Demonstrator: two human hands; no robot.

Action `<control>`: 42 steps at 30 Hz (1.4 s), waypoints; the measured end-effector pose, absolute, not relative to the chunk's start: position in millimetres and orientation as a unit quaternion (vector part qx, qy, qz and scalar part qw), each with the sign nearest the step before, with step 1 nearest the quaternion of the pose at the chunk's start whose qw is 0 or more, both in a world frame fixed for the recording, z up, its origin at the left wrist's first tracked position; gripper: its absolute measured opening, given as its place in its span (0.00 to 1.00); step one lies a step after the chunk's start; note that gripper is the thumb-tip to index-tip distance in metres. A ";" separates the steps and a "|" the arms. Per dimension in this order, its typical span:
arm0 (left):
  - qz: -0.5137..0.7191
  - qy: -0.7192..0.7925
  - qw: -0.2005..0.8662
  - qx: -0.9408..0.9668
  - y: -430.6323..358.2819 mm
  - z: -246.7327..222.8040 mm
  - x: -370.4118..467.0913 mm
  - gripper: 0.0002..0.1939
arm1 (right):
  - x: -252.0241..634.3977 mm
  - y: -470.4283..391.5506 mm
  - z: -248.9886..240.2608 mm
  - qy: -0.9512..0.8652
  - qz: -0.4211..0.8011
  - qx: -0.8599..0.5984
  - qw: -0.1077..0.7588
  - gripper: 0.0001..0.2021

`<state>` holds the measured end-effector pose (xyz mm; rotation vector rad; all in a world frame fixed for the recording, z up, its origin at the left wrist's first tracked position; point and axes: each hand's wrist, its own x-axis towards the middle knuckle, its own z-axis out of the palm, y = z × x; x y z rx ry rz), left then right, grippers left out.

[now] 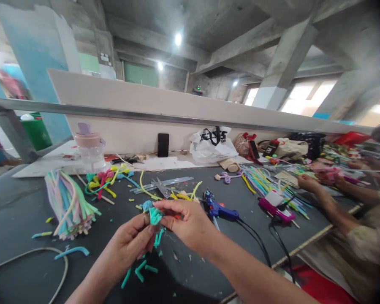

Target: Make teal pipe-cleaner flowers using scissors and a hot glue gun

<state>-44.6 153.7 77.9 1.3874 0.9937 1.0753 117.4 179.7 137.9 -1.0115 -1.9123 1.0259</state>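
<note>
Teal piece (155, 216) partly covered, co-worker (362, 245) cropped right, grey cable (66, 266) cropped left

Pink-lidded bottle (90, 148), black phone (163, 145)

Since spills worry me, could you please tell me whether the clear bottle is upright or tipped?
Upright: the clear bottle stands on its base, pink lid at the top.

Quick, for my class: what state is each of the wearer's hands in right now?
Left hand: closed, holding the teal fuzzy piece.
Right hand: partly curled at the same piece; whether gripping cannot be told.
</note>
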 end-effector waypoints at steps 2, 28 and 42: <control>0.454 0.420 0.531 0.579 153.6 79.0 -44.1 0.15 | 117.8 180.4 136.3 -0.752 0.387 -0.389 0.366 0.15; 0.417 0.432 0.495 0.628 156.7 72.8 -46.9 0.17 | 119.3 185.4 116.2 -0.794 0.190 -0.289 0.499 0.04; 0.428 0.436 0.478 0.631 157.8 68.7 -47.9 0.17 | 116.3 189.0 114.8 -0.815 0.177 -0.329 0.442 0.05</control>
